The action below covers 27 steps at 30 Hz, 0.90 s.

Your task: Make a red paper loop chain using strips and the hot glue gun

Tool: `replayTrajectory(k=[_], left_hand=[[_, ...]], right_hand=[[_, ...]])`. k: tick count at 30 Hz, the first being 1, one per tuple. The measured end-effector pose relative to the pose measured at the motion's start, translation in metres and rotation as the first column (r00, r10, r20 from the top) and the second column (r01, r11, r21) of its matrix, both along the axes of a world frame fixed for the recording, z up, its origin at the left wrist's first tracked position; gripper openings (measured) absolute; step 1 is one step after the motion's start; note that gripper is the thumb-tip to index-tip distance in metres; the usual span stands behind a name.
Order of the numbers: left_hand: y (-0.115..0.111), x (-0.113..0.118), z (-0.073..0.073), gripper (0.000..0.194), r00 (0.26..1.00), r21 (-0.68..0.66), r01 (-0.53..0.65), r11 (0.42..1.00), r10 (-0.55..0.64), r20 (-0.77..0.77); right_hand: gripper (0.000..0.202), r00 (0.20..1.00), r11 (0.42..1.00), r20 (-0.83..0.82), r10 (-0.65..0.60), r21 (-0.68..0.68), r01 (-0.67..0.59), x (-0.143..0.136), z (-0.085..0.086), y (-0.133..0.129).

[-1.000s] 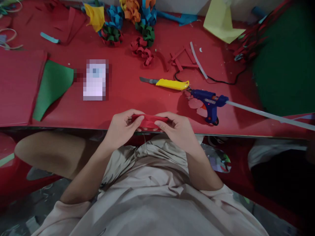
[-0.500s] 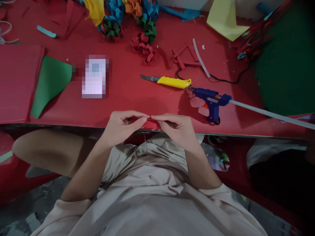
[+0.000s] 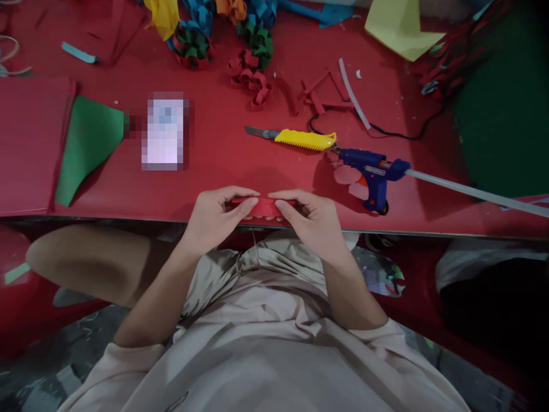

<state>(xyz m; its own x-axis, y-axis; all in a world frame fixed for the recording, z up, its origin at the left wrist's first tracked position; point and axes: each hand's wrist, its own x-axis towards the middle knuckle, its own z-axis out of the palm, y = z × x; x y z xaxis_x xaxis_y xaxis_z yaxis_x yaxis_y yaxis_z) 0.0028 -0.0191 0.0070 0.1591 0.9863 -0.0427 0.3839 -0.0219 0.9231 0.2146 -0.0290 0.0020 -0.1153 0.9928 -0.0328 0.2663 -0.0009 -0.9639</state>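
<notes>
Between my two hands, at the near edge of the red table [image 3: 214,166], is a small piece of red paper [image 3: 265,207], looking folded or layered. My left hand [image 3: 221,217] pinches its left end between thumb and fingers. Its right end is pinched the same way by my right hand [image 3: 311,220]. Fingertips show beneath the paper's lower edge. Beyond my hands lies a yellow-handled utility knife [image 3: 304,139] with its blade out to the left. A blue glue gun [image 3: 369,171], a long glue stick in its back, lies to the right of my right hand.
A phone-like blurred object [image 3: 165,134] lies left of the knife. Curled paper chains [image 3: 251,74] and cut red strips [image 3: 323,94] are further back. Green paper [image 3: 92,143] sits at left, yellow paper [image 3: 398,28] at the back right. The glue gun's black cord [image 3: 412,137] runs rightward.
My thumbs have moved slightly apart, and more of the red paper shows between them. Both hands keep hold of it. The view has shifted a little.
</notes>
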Motion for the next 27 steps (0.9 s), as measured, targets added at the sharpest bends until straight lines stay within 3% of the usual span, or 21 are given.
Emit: replayTrajectory(k=[8, 12, 20, 24, 27], left_hand=[[-0.001, 0.003, -0.005, 0.028, 0.999, 0.018, -0.041, 0.999, 0.041, -0.025], [-0.001, 0.002, -0.007, 0.027, 0.999, 0.061, 0.004, 0.998, -0.002, -0.032], [0.000, 0.005, 0.001, 0.023, 0.997, 0.018, 0.056, 0.998, -0.055, -0.047], [0.001, 0.000, -0.001, 0.025, 0.994, 0.050, 0.067, 0.996, -0.063, -0.091], [0.001, -0.009, -0.003, 0.034, 0.978, 0.078, 0.167, 0.983, -0.155, -0.136]], right_hand=[[0.022, 1.000, 1.000, 0.000, 0.024, 0.004, -0.024, -0.003, 0.000, -0.001], [0.022, 0.995, 0.996, -0.097, 0.005, -0.084, -0.013, -0.008, -0.002, 0.000], [0.018, 1.000, 1.000, 0.015, 0.002, 0.024, -0.003, -0.012, -0.001, 0.000], [0.017, 0.999, 1.000, 0.052, 0.013, 0.010, -0.013, -0.008, 0.002, 0.003], [0.018, 1.000, 0.998, 0.010, 0.028, -0.049, -0.027, -0.003, 0.003, 0.006]])
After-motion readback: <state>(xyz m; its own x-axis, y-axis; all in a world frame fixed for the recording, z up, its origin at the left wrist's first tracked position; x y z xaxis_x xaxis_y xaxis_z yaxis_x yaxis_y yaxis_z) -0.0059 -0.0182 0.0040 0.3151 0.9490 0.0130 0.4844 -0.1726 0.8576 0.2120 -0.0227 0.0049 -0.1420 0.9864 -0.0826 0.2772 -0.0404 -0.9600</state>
